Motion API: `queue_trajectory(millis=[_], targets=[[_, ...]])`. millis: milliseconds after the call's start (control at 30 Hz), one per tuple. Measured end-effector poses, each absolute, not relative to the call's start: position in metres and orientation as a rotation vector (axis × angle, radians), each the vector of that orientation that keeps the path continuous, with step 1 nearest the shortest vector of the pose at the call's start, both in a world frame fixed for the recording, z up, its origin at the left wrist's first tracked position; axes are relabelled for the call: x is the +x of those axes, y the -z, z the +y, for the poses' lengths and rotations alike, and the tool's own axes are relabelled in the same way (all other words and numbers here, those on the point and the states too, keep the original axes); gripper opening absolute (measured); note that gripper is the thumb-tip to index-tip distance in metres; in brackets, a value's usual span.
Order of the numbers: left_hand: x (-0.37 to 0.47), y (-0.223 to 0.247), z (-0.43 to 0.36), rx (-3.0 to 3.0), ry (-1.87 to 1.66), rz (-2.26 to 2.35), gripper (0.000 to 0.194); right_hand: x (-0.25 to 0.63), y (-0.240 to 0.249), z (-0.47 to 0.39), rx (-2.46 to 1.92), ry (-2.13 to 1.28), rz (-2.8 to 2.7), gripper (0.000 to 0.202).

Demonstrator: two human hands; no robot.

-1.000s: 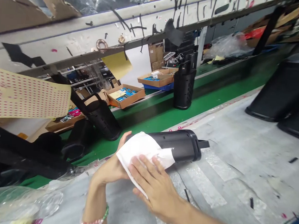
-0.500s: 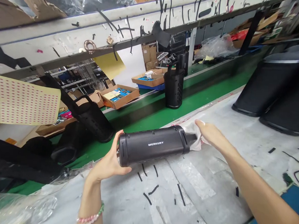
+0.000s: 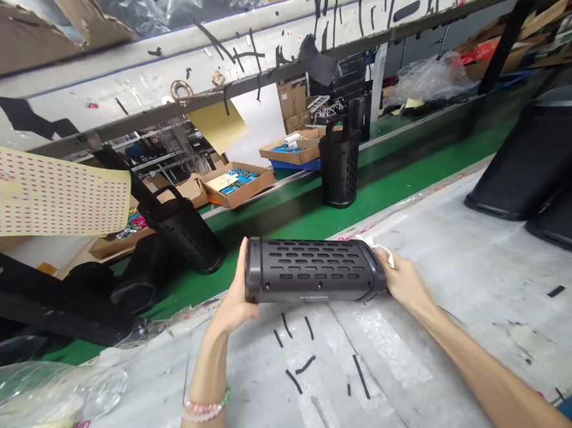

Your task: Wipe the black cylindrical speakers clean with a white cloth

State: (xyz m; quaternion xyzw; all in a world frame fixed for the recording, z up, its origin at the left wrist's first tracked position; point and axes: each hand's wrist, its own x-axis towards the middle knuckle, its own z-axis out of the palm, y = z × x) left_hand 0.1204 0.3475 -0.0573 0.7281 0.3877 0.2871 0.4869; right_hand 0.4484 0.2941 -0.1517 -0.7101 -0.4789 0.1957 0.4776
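Observation:
A black speaker (image 3: pixel 314 266) lies sideways above the worktable, its slotted grille turned up and its lettering along the lower edge. My left hand (image 3: pixel 236 298) grips the speaker's left end, thumb below and fingers behind the end face. At the right end, my right hand (image 3: pixel 398 276) is closed around a white cloth (image 3: pixel 385 253) and presses against the speaker. The right fingertips are partly hidden behind the speaker's edge.
Black speakers (image 3: pixel 338 165) stand on the green conveyor (image 3: pixel 400 166), and larger black ones (image 3: pixel 536 152) are at right. Black tape strips (image 3: pixel 360 377) lie on the worktable (image 3: pixel 251 386). A yellow dotted sheet (image 3: pixel 49 193) hangs at left, with clear plastic (image 3: pixel 62 394) below.
The speaker has rolled so its slotted grille faces up instead of the lettered side. My right hand has moved the cloth from beyond the right end onto the speaker's edge.

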Motion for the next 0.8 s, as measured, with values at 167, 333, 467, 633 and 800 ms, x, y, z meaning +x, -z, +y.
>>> queue_trajectory(millis=[167,333,467,633,800], targets=[[0.099,0.056,0.345,1.707,-0.483,0.790,0.141,0.451,0.148,0.296,-1.798,-0.437,-1.230,0.057],[0.093,0.045,0.338,1.777,-0.371,1.006,0.135,0.453,0.103,0.300,-1.962,-0.257,-1.221,0.048],[0.098,0.038,0.333,1.814,-0.354,1.030,0.130,0.402,0.076,0.298,-1.847,-0.183,-1.352,0.054],[0.096,0.039,0.330,1.898,-0.291,1.100,0.130,0.296,0.072,0.271,-1.467,0.119,-1.853,0.052],[0.092,0.042,0.329,1.949,-0.403,0.992,0.123,0.267,0.075,0.253,-1.252,0.325,-2.067,0.050]])
